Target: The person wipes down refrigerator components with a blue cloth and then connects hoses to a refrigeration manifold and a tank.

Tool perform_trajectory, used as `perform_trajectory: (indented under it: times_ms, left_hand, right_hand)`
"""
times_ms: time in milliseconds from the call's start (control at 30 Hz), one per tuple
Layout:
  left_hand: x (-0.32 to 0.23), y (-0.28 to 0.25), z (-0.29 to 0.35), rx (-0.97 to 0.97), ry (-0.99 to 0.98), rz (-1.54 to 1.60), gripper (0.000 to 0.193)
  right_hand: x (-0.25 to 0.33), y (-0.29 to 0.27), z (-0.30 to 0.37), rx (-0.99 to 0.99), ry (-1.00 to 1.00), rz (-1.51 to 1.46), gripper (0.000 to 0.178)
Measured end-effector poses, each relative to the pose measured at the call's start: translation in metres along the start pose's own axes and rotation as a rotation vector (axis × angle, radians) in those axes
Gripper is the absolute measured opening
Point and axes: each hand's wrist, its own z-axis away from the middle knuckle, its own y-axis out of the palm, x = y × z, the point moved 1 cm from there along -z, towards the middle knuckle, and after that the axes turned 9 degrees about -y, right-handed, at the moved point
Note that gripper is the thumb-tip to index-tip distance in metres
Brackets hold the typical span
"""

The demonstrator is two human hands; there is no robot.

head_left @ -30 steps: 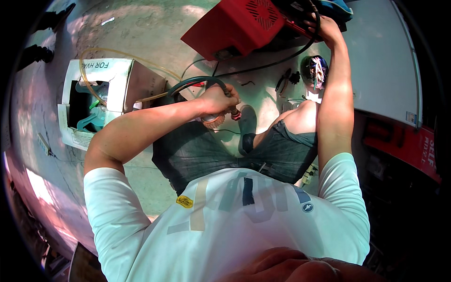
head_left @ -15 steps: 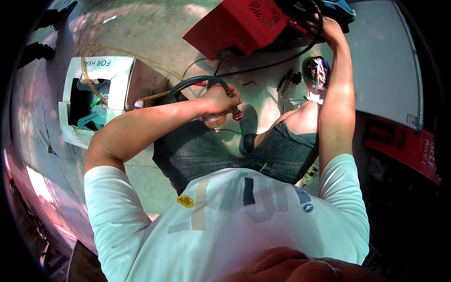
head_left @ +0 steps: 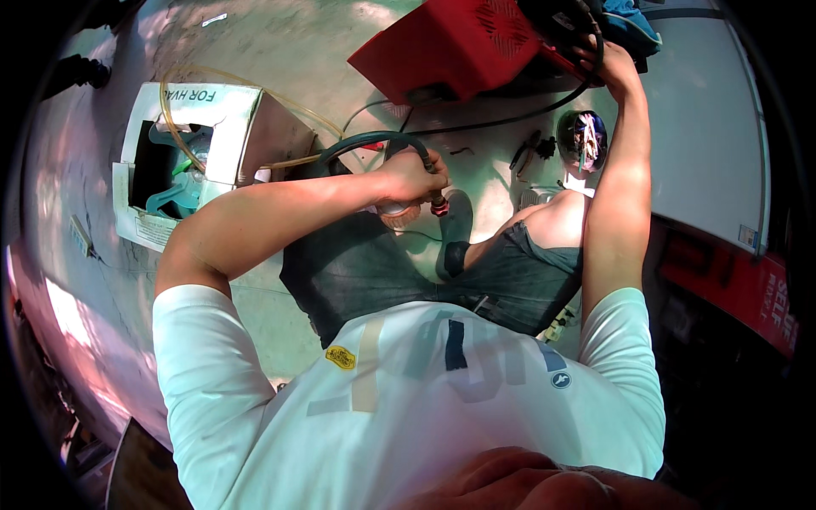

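Note:
My left hand (head_left: 415, 175) is closed around the end of a black hose (head_left: 365, 140), and a red-tipped fitting (head_left: 439, 206) pokes out below the fingers. From that hand the hose arcs over to the left. Farther off on the right, my right hand (head_left: 614, 66) reaches to the dark end of a red machine (head_left: 450, 51) with a vented side. Its fingers look bent against the machine beside another black hose (head_left: 597, 47); shadow hides what they touch. A round orange-brown item (head_left: 399, 217) sits partly hidden below my left hand.
An open white carton (head_left: 242, 140) with a clear yellowish tube (head_left: 293, 100) stands at left. Pliers (head_left: 520, 157) and a dark bowl of small items (head_left: 585, 140) lie near my right forearm. A grey-white panel (head_left: 701, 127) borders the right. A bystander's foot (head_left: 81, 72) shows far left.
The view has shifted slightly, so the machine and bowl appear a little farther right. Both hands keep their places, the left with the hose and the right at the machine.

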Motion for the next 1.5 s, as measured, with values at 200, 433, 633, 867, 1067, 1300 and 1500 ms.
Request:
perform_trajectory:
  times_ms: [200,433,633,867,1067,1300,1500]
  left_hand:
    - [-0.008,0.000,0.006,-0.018,-0.002,-0.038,0.011]
    - [-0.004,0.000,0.004,-0.010,0.021,-0.026,0.009]
    - [-0.003,-0.001,0.004,-0.017,0.027,-0.045,0.008]
    - [-0.003,0.000,0.004,0.010,0.024,-0.035,0.013]
    - [-0.007,0.000,0.004,0.082,0.059,0.053,0.021]
    - [-0.009,0.000,0.006,0.073,0.081,0.013,0.019]
    - [-0.005,-0.001,0.002,0.094,0.059,0.039,0.019]
  right_hand:
    - [-0.010,-0.011,-0.008,-0.018,0.002,-0.056,0.047]
    - [-0.010,-0.008,-0.007,-0.021,0.002,-0.075,0.048]
    - [-0.008,-0.006,-0.006,-0.023,-0.002,-0.078,0.048]
    - [-0.010,-0.010,-0.003,-0.014,-0.006,-0.065,0.047]
    - [0.005,0.000,0.006,0.003,-0.031,-0.008,0.043]
    - [0.012,0.001,0.013,0.000,-0.106,-0.037,0.048]
    - [0.006,-0.001,0.012,-0.025,-0.127,0.015,0.051]
